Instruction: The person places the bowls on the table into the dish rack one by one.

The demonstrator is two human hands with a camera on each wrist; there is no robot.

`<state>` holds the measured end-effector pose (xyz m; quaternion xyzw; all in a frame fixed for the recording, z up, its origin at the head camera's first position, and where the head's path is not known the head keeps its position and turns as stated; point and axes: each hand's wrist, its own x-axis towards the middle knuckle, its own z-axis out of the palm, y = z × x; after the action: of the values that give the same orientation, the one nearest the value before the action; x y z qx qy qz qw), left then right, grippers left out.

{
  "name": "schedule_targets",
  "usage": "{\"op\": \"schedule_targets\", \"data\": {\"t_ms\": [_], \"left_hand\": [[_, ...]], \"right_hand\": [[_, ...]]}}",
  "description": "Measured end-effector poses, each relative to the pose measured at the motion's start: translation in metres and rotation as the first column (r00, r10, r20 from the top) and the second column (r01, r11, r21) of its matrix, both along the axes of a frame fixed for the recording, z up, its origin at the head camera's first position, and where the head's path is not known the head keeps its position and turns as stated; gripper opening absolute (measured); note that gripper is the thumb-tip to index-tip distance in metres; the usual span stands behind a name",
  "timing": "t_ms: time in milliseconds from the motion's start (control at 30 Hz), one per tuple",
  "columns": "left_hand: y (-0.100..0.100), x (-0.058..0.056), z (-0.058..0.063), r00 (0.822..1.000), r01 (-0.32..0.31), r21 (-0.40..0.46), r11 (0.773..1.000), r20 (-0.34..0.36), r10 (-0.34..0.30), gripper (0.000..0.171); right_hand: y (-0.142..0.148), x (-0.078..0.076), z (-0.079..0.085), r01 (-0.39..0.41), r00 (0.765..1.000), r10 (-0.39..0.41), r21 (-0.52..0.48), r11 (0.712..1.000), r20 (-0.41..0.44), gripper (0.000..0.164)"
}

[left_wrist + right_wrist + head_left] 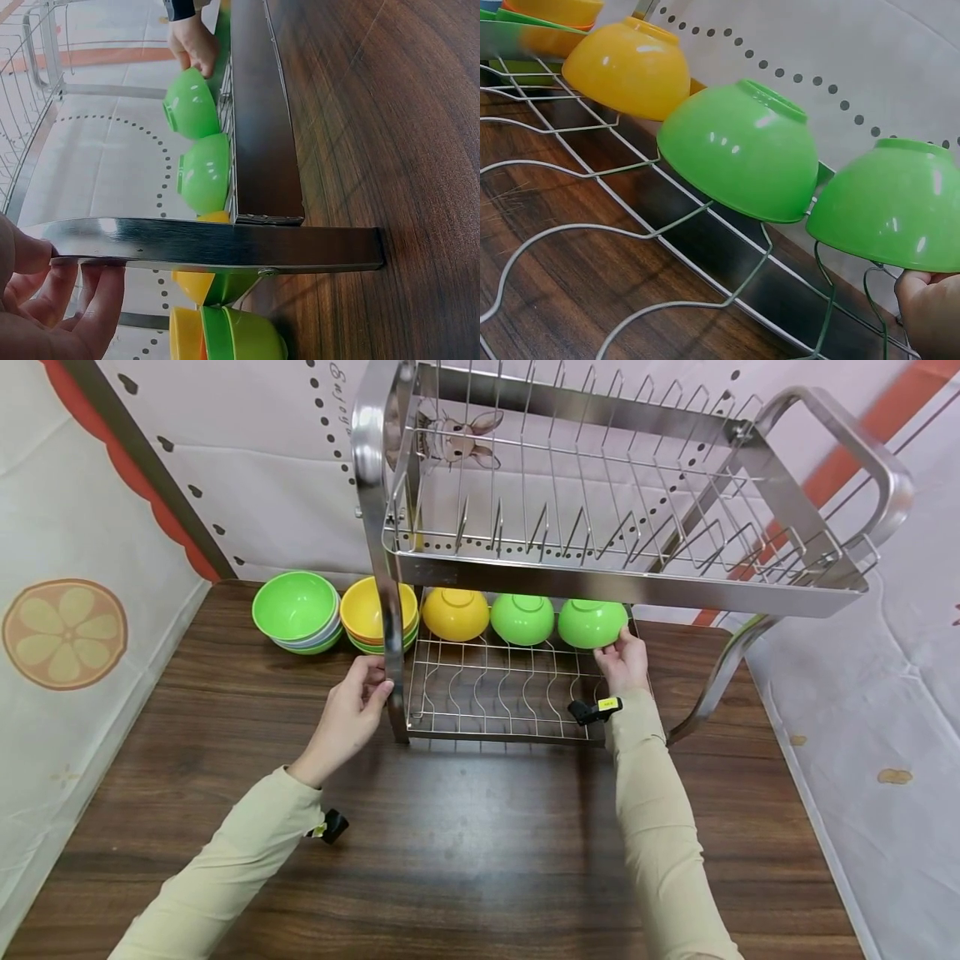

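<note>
In the head view, my right hand (pixel 627 665) grips the rim of the rightmost green bowl (pixel 592 625), which sits upside down on the lower tier of a metal dish rack (pixel 525 578). Another green bowl (pixel 522 620) and a yellow bowl (pixel 455 615) stand inverted in a row to its left. My left hand (pixel 347 720) holds the rack's left upright (pixel 210 244), thumb on one side and fingers on the other. The right wrist view shows my thumb at the bowl's lower edge; the other fingers are mostly hidden.
Left of the rack stand two stacks of upright bowls, one topped by a green bowl (pixel 296 606), the other by a yellow bowl (pixel 367 610). The upper wire tier (pixel 600 485) overhangs the bowl row. A brown wood-grain table (pixel 465 852) lies beneath, with printed cloth (pixel 90 527) around it.
</note>
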<state>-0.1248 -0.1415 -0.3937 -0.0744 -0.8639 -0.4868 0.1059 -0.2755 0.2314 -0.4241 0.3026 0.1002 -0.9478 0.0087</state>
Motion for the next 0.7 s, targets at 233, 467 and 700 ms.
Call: {"op": "schedule_targets", "data": {"t_ms": [233,467,700], "left_hand": [[-0.001,0.0,0.0,1.0,0.0,-0.008,1.0,0.003,0.0,0.023],[0.0,0.0,0.0,1.0,-0.003,-0.009,1.0,0.011,0.003,0.023],[0.0,0.0,0.001,1.0,0.001,-0.009,1.0,0.01,-0.001,0.023]], "right_hand": [[-0.004,-0.006,-0.009,0.04,0.999,-0.04,-0.015,0.999,0.031,0.027],[-0.004,-0.01,-0.012,0.07,0.996,-0.069,-0.037,0.997,0.049,0.024],[-0.002,-0.016,-0.018,0.064,0.996,-0.069,0.109,0.992,0.05,0.016]]}}
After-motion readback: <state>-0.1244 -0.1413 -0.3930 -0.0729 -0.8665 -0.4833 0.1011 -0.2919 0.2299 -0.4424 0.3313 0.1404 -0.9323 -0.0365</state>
